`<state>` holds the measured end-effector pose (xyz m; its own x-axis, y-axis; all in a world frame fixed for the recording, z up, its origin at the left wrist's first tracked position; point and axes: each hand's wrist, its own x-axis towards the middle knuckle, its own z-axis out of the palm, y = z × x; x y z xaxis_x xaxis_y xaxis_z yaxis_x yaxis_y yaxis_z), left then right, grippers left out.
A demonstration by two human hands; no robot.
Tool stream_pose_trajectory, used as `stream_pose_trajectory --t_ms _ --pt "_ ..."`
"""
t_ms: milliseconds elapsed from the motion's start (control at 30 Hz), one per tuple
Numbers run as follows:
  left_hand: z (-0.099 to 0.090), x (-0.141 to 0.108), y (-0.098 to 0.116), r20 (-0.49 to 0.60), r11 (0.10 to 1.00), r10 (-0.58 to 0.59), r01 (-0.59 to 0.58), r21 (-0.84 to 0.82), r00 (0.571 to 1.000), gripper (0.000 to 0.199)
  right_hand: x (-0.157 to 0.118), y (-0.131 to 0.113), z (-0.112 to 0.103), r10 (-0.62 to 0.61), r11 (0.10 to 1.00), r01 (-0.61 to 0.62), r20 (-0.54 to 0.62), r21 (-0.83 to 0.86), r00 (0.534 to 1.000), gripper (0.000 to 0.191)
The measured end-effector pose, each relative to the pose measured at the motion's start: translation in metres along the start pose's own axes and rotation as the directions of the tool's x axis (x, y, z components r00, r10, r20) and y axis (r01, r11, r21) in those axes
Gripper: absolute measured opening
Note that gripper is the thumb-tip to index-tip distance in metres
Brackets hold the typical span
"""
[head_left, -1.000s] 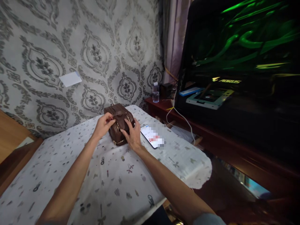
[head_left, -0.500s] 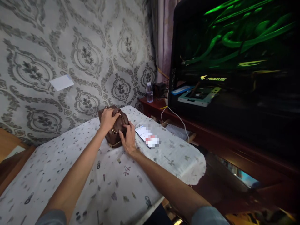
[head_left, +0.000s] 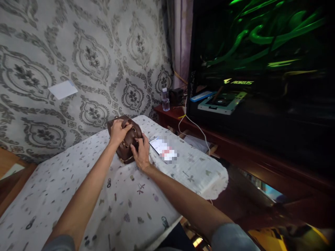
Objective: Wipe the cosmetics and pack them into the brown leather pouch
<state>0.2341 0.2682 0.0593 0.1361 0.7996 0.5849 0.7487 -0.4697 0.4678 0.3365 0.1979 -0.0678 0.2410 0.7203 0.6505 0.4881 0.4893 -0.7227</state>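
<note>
A small brown leather handbag (head_left: 128,148) with gold-coloured metal trim and a short handle lies on the white patterned cloth. My left hand (head_left: 119,132) is closed over its upper left part, the thumb reaching toward the handle. At the bag's right side, my right hand (head_left: 142,153) grips it with bent fingers and the thumb on its near face. What lies beneath the fingertips is too small to make out. Just right of this hand rests a phone (head_left: 162,148) with a lit, partly blurred screen.
The printed white cloth (head_left: 125,198) covers the table. Behind it is a patterned wall with a white paper (head_left: 63,90). To the right, a red-brown cabinet (head_left: 167,112) carries a clear bottle (head_left: 165,100), a white cable (head_left: 199,130) and a large dark screen (head_left: 261,115).
The whole view has shifted slightly, moving the scene a little left and up. Both hands stay on the handbag with nearly the same hold.
</note>
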Motion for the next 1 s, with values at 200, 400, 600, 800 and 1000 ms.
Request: stream_pose_trajectory --t_ms 200,400,600,800,1000 --pt "-0.004 -0.009 0.009 0.045 0.997 0.067 -0.065 -0.037 0.997 0.009 0.002 -0.003 -0.004 -0.014 0.999 0.014 -0.004 0.044 1.000 0.035" --pt "-0.010 -0.010 0.008 0.131 0.996 0.087 -0.084 -0.024 0.988 0.009 0.006 0.002 -0.002 0.061 0.981 -0.045 -0.079 0.186 0.995 0.024" --pt "-0.005 -0.013 0.017 0.083 0.987 0.043 -0.055 0.149 0.996 0.013 0.009 0.012 0.003 0.293 0.911 -0.248 -0.095 0.330 0.951 0.012" --pt "0.000 -0.018 0.026 0.065 0.962 0.041 -0.056 0.269 0.997 0.017 0.008 0.010 0.001 0.291 0.885 -0.257 -0.031 0.389 0.956 0.004" --pt "0.000 -0.017 0.025 0.050 0.966 0.025 -0.038 0.255 0.998 0.013 0.012 0.011 0.002 0.388 0.814 -0.343 0.002 0.468 0.922 0.019"
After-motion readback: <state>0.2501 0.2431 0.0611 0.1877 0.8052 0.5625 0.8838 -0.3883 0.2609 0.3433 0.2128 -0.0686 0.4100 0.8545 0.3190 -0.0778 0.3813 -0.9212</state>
